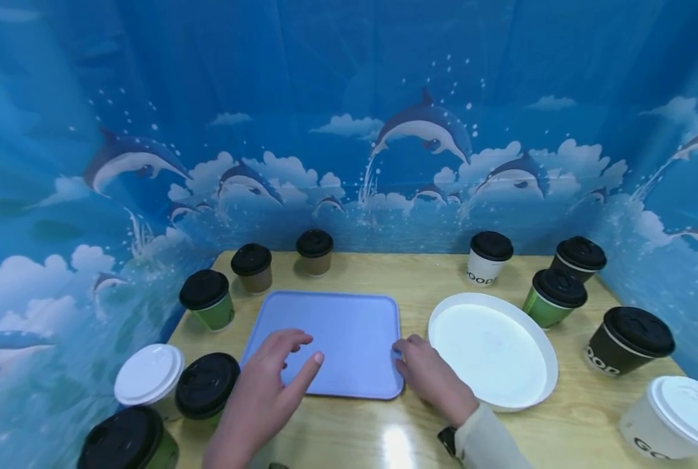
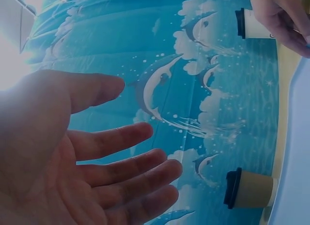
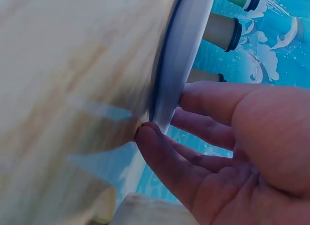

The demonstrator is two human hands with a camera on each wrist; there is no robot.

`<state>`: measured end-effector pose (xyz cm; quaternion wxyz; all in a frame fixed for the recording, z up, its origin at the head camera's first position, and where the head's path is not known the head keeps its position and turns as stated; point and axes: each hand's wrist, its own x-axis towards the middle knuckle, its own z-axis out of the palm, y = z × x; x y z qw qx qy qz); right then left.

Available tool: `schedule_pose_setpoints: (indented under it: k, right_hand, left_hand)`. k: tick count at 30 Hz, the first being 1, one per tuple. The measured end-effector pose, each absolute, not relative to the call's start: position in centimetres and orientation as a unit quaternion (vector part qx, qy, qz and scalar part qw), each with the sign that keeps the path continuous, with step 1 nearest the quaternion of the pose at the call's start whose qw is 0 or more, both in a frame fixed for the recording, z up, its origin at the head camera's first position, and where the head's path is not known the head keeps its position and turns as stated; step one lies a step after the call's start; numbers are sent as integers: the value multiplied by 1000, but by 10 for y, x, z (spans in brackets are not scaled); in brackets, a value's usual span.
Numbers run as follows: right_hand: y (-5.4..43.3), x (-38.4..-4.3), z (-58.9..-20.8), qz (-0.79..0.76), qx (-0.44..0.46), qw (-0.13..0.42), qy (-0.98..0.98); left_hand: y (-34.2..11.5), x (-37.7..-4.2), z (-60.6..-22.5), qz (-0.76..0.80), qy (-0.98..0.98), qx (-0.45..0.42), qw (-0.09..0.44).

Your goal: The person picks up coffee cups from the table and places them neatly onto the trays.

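A light blue rectangular tray (image 1: 349,339) lies on the wooden table. My right hand (image 1: 430,376) is at its right edge. In the right wrist view, the fingers of the right hand (image 3: 218,142) curl at the tray's rim (image 3: 181,55), with a fingertip low beside the table; some contact points are hidden. My left hand (image 1: 269,391) hovers over the tray's near left part, thumb and fingers spread. Nothing lies in the palm of the left hand (image 2: 97,162) in the left wrist view.
Beside the tray stands a round white tray (image 1: 492,345). Lidded paper cups line both sides, including a green cup (image 1: 215,314), a brown cup (image 1: 316,260), a white cup (image 1: 482,268) and a black cup (image 1: 609,345). A dolphin-print curtain (image 1: 349,143) hangs behind the table.
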<state>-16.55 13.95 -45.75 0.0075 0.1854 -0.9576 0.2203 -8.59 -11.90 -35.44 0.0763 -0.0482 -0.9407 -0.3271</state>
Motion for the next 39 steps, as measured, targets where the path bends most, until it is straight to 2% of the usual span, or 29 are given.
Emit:
schedule_pose_setpoints:
  k: [9, 14, 20, 31, 39]
  right_hand:
    - [138, -171, -454, 198, 193, 14, -961]
    - [136, -171, -456, 199, 189, 11, -961]
    - [127, -169, -456, 205, 208, -7, -956]
    - [130, -165, -452, 201, 205, -12, -958]
    - [136, -165, -454, 200, 197, -8, -960]
  left_hand:
    - [-115, -101, -362, -298, -946, -83, 98]
    - [-114, -103, -363, -292, -948, -81, 93]
    - [-118, -88, -354, -299, -950, -59, 66]
    - [-145, -72, -341, -275, -959, -12, 61]
    - [-177, -58, -341, -258, -956, -6, 138]
